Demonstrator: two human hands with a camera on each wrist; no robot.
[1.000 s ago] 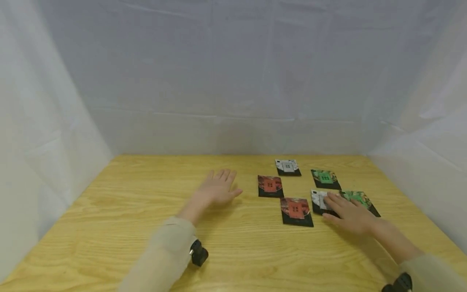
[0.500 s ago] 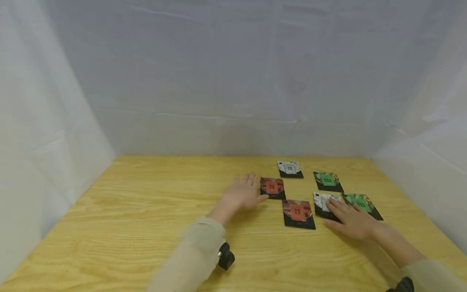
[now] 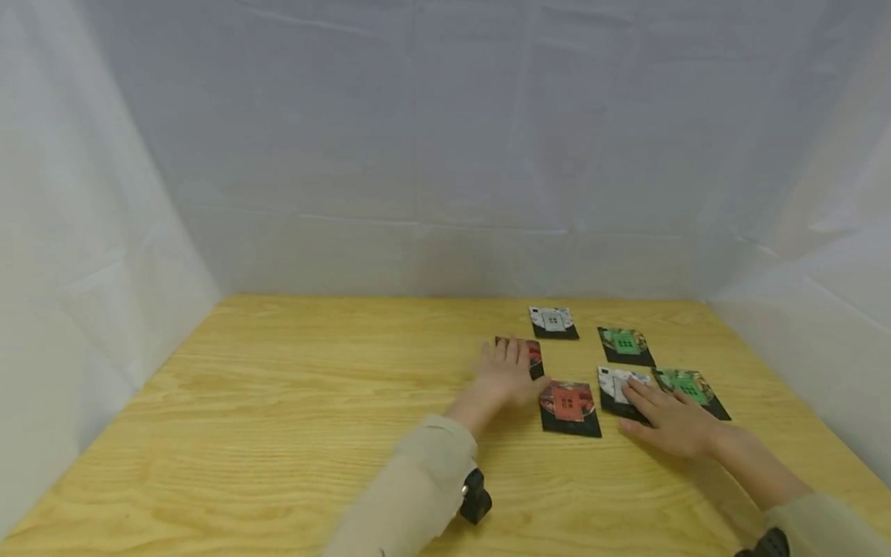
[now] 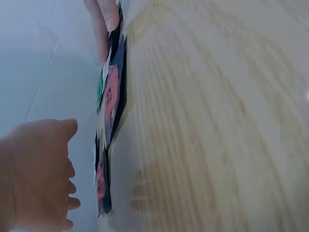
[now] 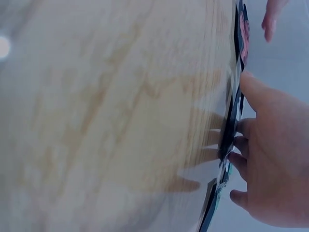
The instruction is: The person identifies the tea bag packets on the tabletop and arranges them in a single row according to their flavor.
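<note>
Several flat packets with black bottoms lie on the wooden table. My left hand [image 3: 506, 377] spans the farther red packet [image 3: 534, 356] with straight fingers and hides part of it; the left wrist view shows that hand [image 4: 41, 174] raised above the table, apart from the packets. The thumb comes near the nearer red packet [image 3: 571, 410]. With its fingers spread, my right hand [image 3: 675, 422] lies over the nearer white packet [image 3: 614, 398] and the edge of the nearer green packet [image 3: 692, 387]. In the right wrist view, that hand's fingertips [image 5: 241, 145] reach the packets.
A farther white packet [image 3: 553, 322] lies near the table's back edge, and a farther green packet [image 3: 625, 346] lies to its right. White sheeting [image 3: 418, 155] encloses the back and both sides of the wooden table [image 3: 244, 433].
My left hand has moved right across the table, from bare wood to over the farther red packet. The right hand stays on the white packet, and the packets keep their layout.
</note>
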